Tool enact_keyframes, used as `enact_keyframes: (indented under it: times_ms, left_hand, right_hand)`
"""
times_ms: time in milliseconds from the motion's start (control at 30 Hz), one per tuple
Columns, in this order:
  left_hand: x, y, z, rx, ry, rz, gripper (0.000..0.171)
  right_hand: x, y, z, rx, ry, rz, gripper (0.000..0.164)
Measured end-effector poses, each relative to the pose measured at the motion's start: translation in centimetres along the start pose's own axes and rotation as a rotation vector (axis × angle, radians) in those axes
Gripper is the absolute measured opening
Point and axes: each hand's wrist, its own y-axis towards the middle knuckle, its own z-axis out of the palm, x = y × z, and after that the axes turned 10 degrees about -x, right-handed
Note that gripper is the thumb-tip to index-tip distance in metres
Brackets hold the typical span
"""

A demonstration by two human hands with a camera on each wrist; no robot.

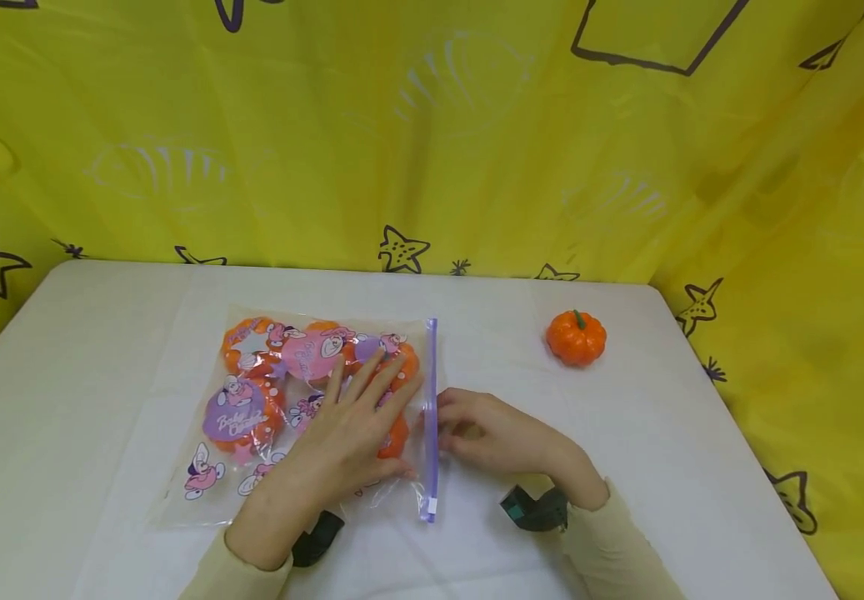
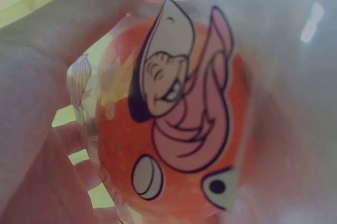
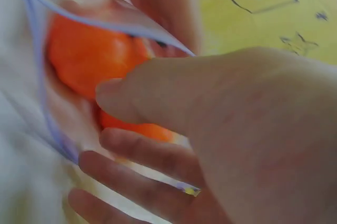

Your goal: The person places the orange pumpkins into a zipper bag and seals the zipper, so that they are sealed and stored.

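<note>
A clear zip bag [image 1: 207,500] printed with pink and purple cartoon ducks lies on the table, holding several small orange pumpkins [image 1: 282,408]. My left hand [image 1: 345,437] rests on top of it with fingers spread over the printed film. One bagged pumpkin [image 2: 174,192] shows close up beside the palm in the left wrist view. At the bag's purple zip edge [image 1: 432,375], my right hand [image 1: 495,433] has its fingertips right at the mouth. In the right wrist view, the mouth gapes around a pumpkin [image 3: 89,56], with my thumb and loosely extended fingers in front of it.
A single orange pumpkin [image 1: 576,337] with a green stem sits outside the bag at the back right of the white table [image 1: 521,292]. Yellow patterned cloth [image 1: 312,183] hangs behind and beside the table. A dark wrist device [image 1: 536,508] is by the right cuff.
</note>
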Motion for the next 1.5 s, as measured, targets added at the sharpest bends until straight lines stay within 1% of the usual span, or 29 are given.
enact_keyframes:
  times_ms: [100,200,333,433,533,667,800,867,933,1067,1167,1267,1367,1500]
  left_hand:
    - [-0.1,0.0,0.0,0.018,-0.006,-0.016,0.106]
    - [-0.1,0.1,0.0,0.033,-0.008,-0.030,0.106]
    - [-0.2,0.1,0.0,0.040,-0.012,-0.034,0.106]
    - [-0.1,0.0,0.0,0.039,-0.019,-0.033,0.106]
    - [0.0,0.0,0.0,0.030,-0.019,-0.024,0.106]
    - [0.1,0.0,0.0,0.028,-0.019,-0.023,0.106]
    - [0.2,-0.1,0.1,0.037,-0.028,-0.031,0.106]
    - [0.2,-0.1,0.1,0.038,-0.031,-0.032,0.106]
    - [0.2,-0.1,0.1,0.035,-0.029,-0.029,0.106]
    - [0.2,-0.1,0.1,0.032,-0.027,-0.025,0.106]
    - [0.1,-0.1,0.1,0.032,-0.027,-0.023,0.106]
    - [0.1,-0.1,0.1,0.034,-0.027,-0.019,0.106]
    - [0.1,-0.1,0.1,0.033,-0.026,-0.017,0.106]
    - [0.0,0.0,0.1,0.032,-0.026,-0.018,0.106]
  right_hand:
    - [-0.4,-0.6,-1.1,-0.064,0.004,0.079,0.022]
    - [-1.1,-1.3,-2.5,-0.173,0.003,0.129,0.024]
    - [-1.9,-2.1,-4.1,-0.323,-0.022,0.149,0.026]
    - [-2.4,-2.7,-5.0,-0.401,-0.054,0.173,0.027]
    - [-2.6,-3.1,-5.7,-0.473,-0.091,0.218,0.026]
    - [-2.6,-3.6,-6.5,-0.596,-0.137,0.263,0.024]
    - [-2.9,-3.9,-6.8,-0.766,-0.178,0.254,0.020]
    - [-3.2,-4.0,-6.8,-0.850,-0.203,0.254,0.021]
    - [-3.5,-4.0,-6.8,-0.913,-0.208,0.274,0.023]
    - [-4.1,-4.0,-6.9,-0.965,-0.224,0.374,0.032]
    - [-4.6,-4.0,-6.9,-0.980,-0.216,0.456,0.039]
    - [-5.3,-4.1,-6.9,-0.982,-0.197,0.514,0.046]
    - [-6.0,-4.1,-6.9,-0.964,-0.207,0.530,0.053]
    - [-6.6,-4.3,-7.0,-0.936,-0.248,0.498,0.060]
